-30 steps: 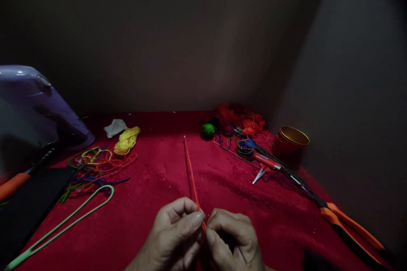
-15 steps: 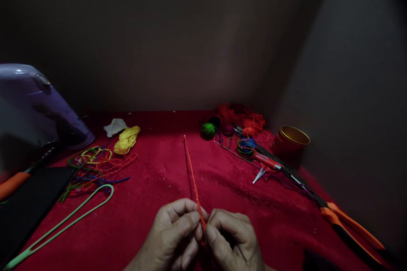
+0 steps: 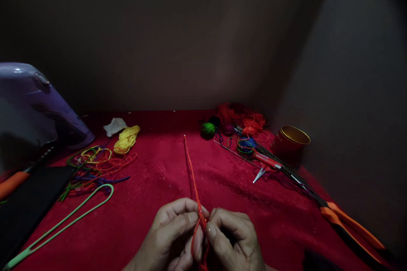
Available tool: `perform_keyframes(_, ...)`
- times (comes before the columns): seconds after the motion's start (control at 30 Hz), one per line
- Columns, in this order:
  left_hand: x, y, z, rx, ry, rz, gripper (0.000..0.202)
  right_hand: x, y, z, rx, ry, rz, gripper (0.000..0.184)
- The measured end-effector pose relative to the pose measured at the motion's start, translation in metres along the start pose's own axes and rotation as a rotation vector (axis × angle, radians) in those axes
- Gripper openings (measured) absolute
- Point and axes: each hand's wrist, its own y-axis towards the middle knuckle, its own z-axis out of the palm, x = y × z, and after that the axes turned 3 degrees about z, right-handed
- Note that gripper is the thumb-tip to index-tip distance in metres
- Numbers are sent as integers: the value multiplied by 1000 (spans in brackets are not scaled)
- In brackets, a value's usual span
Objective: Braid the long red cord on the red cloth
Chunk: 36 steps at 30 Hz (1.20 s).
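**Orange cord loops down between two pinching hands**

Orange cord (image 3: 192,173) runs as a taut line from the middle of the frame, out on the red worktop (image 3: 159,220), down to the lower centre, where both hands meet. The left hand (image 3: 173,233) and right hand (image 3: 232,237) sit knuckle to knuckle, each with thumb and fingers closed on the cord. Half a second ago the cord ended straight at the pinch; now a slack length of it curls down between the two thumbs and drops below the fingers, so the hands have fed or folded some cord through their grip while the far end stays put.

At the left of the frame lie a long green loop (image 3: 63,220), a tangle of coloured strings (image 3: 92,167) and a yellow skein (image 3: 127,139), with a purple domed object (image 3: 28,106) behind them. At the right sit a green ball of thread (image 3: 207,130), a heap of red yarn (image 3: 243,119), small scissors (image 3: 265,165), a gold-rimmed cup (image 3: 291,140) and orange-handled pliers (image 3: 346,220), all well apart from the hands.
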Motion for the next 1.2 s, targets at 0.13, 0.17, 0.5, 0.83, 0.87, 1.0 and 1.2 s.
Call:
perform_keyframes(0.13, -2, 0, 0, 26, 12, -32, 22, -2, -1, -1, 17, 5, 121, 37)
perform_keyframes(0.17, -2, 0, 0, 34, 5, -25, 23, -3, -2, 0, 25, 6, 138, 38)
perform_keyframes(0.5, 3, 2, 4, -159, 52, 86, 39, -10, -4, 10, -28, -4, 88, 30)
perform_keyframes(0.83, 4, -4, 8, -232, 93, 133, 33, -16, -6, 12, -17, -47, 110, 31)
perform_keyframes(0.87, 4, -5, 8, -225, 95, 130, 31, -16, -6, 12, -14, -40, 120, 32)
perform_keyframes(1.0, 4, -5, 5, -186, 152, 110, 29, -15, -5, 11, 0, -25, 140, 34)
perform_keyframes(1.2, 6, 0, 4, -189, 179, 139, 36, -5, -2, 6, 34, -35, 114, 28)
